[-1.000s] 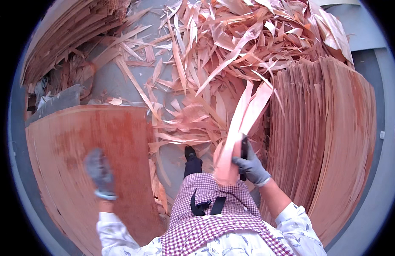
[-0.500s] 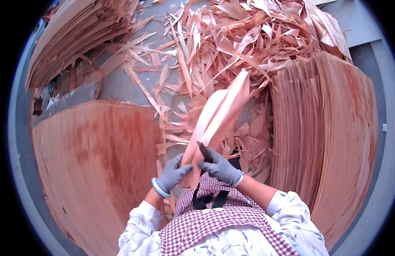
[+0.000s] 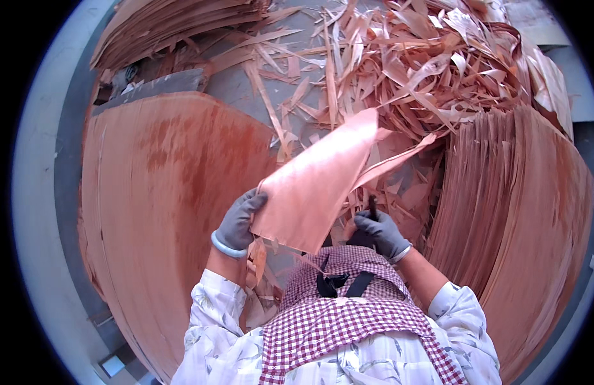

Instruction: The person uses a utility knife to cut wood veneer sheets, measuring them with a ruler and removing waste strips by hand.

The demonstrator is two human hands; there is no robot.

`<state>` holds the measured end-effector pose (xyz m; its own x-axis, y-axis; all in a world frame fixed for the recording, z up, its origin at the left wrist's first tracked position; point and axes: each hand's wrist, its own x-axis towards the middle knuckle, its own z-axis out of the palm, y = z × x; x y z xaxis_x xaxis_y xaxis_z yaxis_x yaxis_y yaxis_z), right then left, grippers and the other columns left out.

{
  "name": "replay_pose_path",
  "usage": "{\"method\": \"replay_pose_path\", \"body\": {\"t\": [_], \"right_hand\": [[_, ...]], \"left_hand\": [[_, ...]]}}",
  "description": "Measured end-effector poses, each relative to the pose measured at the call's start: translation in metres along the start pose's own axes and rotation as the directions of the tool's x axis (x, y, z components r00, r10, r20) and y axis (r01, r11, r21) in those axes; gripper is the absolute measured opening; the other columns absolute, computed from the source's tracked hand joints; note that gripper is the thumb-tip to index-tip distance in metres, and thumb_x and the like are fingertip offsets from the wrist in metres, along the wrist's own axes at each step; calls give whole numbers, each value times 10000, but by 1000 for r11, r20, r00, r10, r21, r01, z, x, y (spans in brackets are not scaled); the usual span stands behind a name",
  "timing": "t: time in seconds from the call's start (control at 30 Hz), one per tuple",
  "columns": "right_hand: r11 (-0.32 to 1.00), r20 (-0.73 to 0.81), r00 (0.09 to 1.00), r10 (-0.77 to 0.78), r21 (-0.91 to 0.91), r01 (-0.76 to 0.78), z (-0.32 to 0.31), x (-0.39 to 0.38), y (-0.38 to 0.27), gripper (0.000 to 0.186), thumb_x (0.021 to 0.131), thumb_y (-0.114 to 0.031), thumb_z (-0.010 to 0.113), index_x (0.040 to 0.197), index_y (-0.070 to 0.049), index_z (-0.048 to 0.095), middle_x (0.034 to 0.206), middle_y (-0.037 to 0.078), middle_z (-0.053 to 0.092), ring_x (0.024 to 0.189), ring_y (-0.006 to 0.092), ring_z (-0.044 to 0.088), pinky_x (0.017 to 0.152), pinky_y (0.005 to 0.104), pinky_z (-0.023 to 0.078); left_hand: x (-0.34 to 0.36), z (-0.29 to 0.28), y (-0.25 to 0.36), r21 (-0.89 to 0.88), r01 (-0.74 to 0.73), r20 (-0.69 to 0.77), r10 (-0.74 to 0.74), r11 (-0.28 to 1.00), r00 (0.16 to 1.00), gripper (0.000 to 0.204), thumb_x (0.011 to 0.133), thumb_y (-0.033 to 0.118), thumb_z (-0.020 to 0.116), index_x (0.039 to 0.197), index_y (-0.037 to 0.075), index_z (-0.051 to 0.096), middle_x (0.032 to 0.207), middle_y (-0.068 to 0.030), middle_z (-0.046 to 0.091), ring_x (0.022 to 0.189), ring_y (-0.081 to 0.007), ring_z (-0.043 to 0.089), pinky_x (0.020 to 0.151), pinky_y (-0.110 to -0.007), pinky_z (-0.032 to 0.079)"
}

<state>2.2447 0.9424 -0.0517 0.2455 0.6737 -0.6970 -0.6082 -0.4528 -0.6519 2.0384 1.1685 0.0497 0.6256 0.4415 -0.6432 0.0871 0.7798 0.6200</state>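
My left hand point(image 3: 240, 221), in a grey glove with a pale blue band at the wrist, grips the left edge of a pinkish veneer piece point(image 3: 310, 183). The piece is held up in front of me, broad at the bottom and narrowing toward a corner at the upper right. My right hand point(image 3: 381, 234), also gloved, is closed on a dark knife point(image 3: 373, 206) held upright. Narrow split strips point(image 3: 399, 154) reach out from behind the piece toward the upper right, just above that hand; whether its fingers also touch them I cannot tell.
A broad veneer stack point(image 3: 152, 218) stands at my left, a ragged-edged stack point(image 3: 509, 218) at my right. Another stack point(image 3: 172, 25) lies at the upper left. A tangled heap of scraps point(image 3: 438, 64) fills the upper right, with loose shreds over the grey floor point(image 3: 274, 102).
My left hand, away from the piece a second ago, now grips it and has moved up. The piece has opened out flatter and tilted rightward. My right hand with the knife has moved right since half a second ago.
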Motion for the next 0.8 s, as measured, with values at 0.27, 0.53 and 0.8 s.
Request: {"method": "replay_pose_path", "body": {"t": [0.27,0.53,0.8], "right_hand": [[834,-5,972,235,515,-199,-9,54,35,369,803,-428,691,998,-135,580,776,8,592,571,137,503,444,221,350],[688,253,967,27,697,-202,42,33,35,120,848,-272,630,832,-154,615,672,-33,570,479,104,478,385,220,282],[509,308,949,-71,829,-231,60,-37,52,151,867,-175,556,931,-44,594,699,20,543,630,166,497,401,225,377]], "left_hand": [[-46,-1,-41,-13,-4,-77,3,1000,997,289,913,122,540,1140,-57,552,1056,-121,643,908,-188,647,816,-300,525],[-91,-58,-78,-240,-293,-275,224,926,935,313,929,175,494,1143,-43,560,1119,-118,622,1029,-207,597,907,-334,477],[-172,-120,8,-147,-676,-320,612,722,724,398,961,256,431,1194,-60,494,1288,-192,495,1147,-261,529,883,-449,502]]}}
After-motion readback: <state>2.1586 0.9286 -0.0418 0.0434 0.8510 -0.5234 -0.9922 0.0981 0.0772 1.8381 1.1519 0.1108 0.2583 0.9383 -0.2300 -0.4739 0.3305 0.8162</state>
